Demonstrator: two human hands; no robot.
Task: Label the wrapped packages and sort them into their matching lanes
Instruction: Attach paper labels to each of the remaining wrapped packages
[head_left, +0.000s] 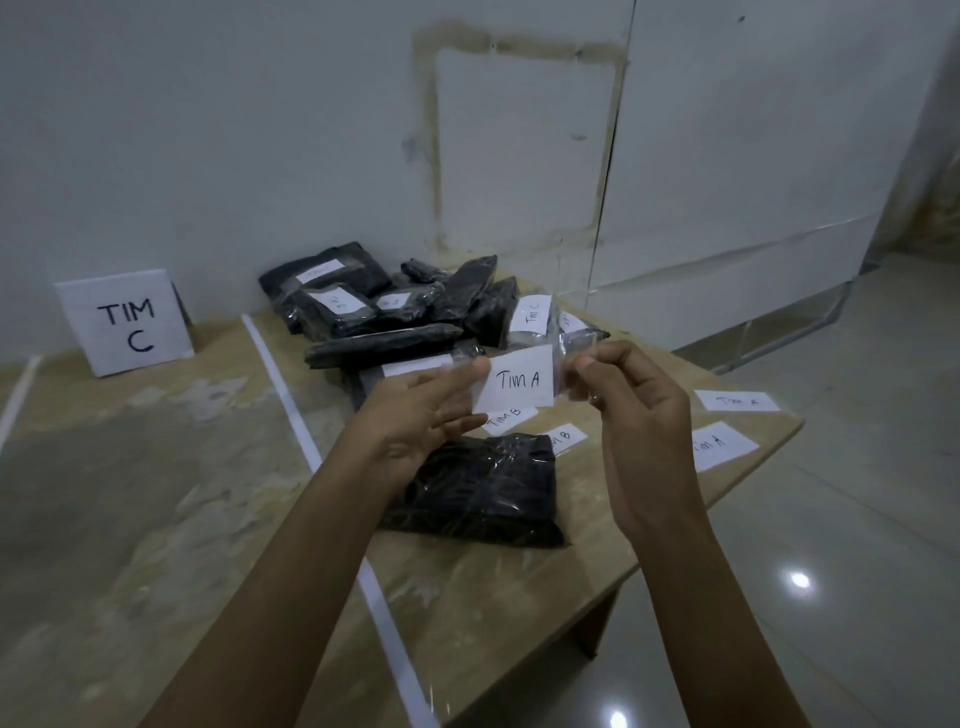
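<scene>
Both pinching the flimsy label (519, 382) by its side edges, left grip (426, 415) and right grip (628, 410) hold it over the soft, slippery package (483, 493) on the counter (467, 623).

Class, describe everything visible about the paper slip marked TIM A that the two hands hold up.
The TIM A slip is a white paper rectangle with dark handwritten lettering, slightly tilted, facing the camera. It is held above a wrapped black package. The left hand pinches its left edge, the right hand its right edge.
</scene>
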